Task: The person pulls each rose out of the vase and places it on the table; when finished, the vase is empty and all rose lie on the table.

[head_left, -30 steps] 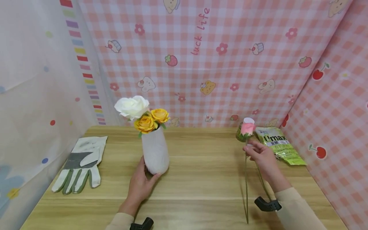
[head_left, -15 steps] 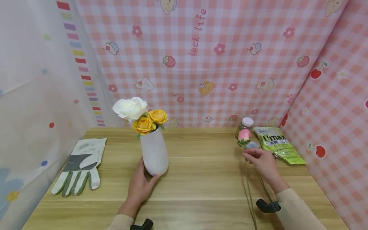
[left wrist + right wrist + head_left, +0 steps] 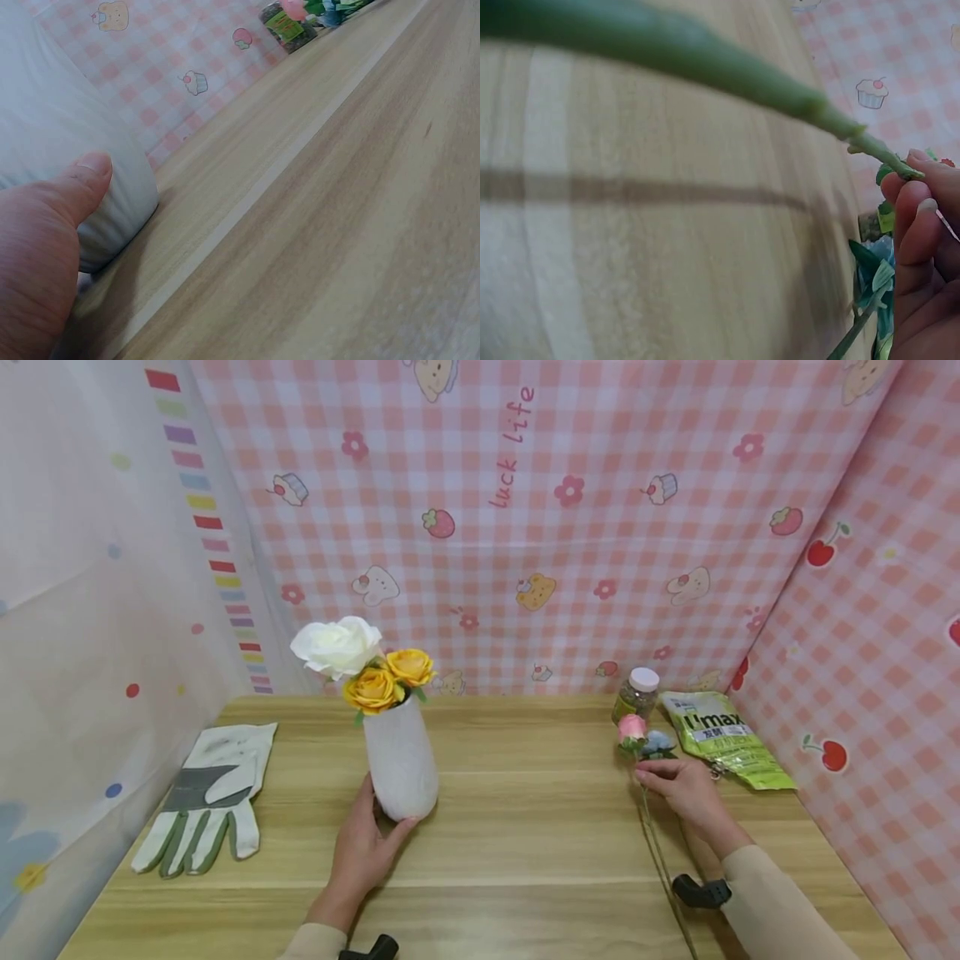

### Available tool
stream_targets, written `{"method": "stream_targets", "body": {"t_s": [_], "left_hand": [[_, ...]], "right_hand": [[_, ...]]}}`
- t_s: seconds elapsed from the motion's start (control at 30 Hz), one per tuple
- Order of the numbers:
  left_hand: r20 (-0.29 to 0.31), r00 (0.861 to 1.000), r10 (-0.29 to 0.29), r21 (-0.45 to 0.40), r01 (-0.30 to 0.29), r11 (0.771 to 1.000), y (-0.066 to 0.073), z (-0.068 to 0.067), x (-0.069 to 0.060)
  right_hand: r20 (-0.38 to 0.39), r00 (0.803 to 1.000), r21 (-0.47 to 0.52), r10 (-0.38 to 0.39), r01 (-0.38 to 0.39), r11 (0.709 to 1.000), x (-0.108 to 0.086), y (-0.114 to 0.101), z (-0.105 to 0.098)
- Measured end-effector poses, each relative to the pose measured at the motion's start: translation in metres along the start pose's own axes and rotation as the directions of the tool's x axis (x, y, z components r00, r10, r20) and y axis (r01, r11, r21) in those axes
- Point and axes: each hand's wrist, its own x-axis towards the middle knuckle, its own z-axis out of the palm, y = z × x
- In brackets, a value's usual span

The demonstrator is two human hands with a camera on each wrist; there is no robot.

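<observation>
A white vase [image 3: 401, 760] stands left of the middle of the table. It holds a white rose [image 3: 337, 646] and two yellow roses [image 3: 372, 689]. My left hand [image 3: 366, 847] grips the vase low down, with the thumb [image 3: 91, 174] along its side near the base in the left wrist view. On the right, my right hand [image 3: 688, 789] pinches the stem [image 3: 727, 71] of a pink rose [image 3: 632, 727] just below the bloom. A blue flower [image 3: 659, 742] lies behind that hand, its stem [image 3: 690, 842] partly hidden by my wrist.
A jar with a white lid [image 3: 636, 695] stands behind the pink rose. Beside it lies a green packet [image 3: 723, 735] near the right wall. A white and grey work glove [image 3: 206, 793] lies at the table's left edge. Patterned cloth walls [image 3: 480, 560] enclose the back and sides.
My right hand has lowered the pink rose, so the jar and blue flower show behind it. Its stem now slants to the lower right. The left hand stays on the vase.
</observation>
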Motion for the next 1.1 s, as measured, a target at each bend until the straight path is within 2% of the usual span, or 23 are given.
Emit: {"method": "stream_targets", "body": {"t_s": [0.33, 0.47, 0.77, 0.97, 1.1], "left_hand": [[0.005, 1.000, -0.016, -0.001, 0.016, 1.000, 0.001, -0.001, -0.001], [0.005, 1.000, -0.023, 0.002, 0.023, 1.000, 0.000, -0.001, -0.001], [0.009, 1.000, -0.021, -0.001, 0.021, 1.000, 0.001, -0.001, 0.000], [0.008, 1.000, -0.016, -0.004, 0.016, 1.000, 0.001, 0.000, 0.000], [0.006, 1.000, -0.014, -0.004, 0.014, 1.000, 0.001, 0.000, 0.000]], "right_hand": [[0.020, 0.996, -0.002, 0.092, -0.092, 0.996, 0.004, 0.005, 0.002], [0.040, 0.993, -0.032, 0.108, -0.107, 0.994, 0.005, 0.007, 0.003], [0.049, 0.996, -0.121, 0.070, -0.064, 0.991, 0.010, 0.016, 0.007], [0.052, 0.998, -0.116, 0.032, -0.025, 0.993, 0.012, 0.018, 0.009], [0.051, 0.998, -0.121, 0.046, -0.040, 0.992, 0.011, 0.014, 0.009]]}}
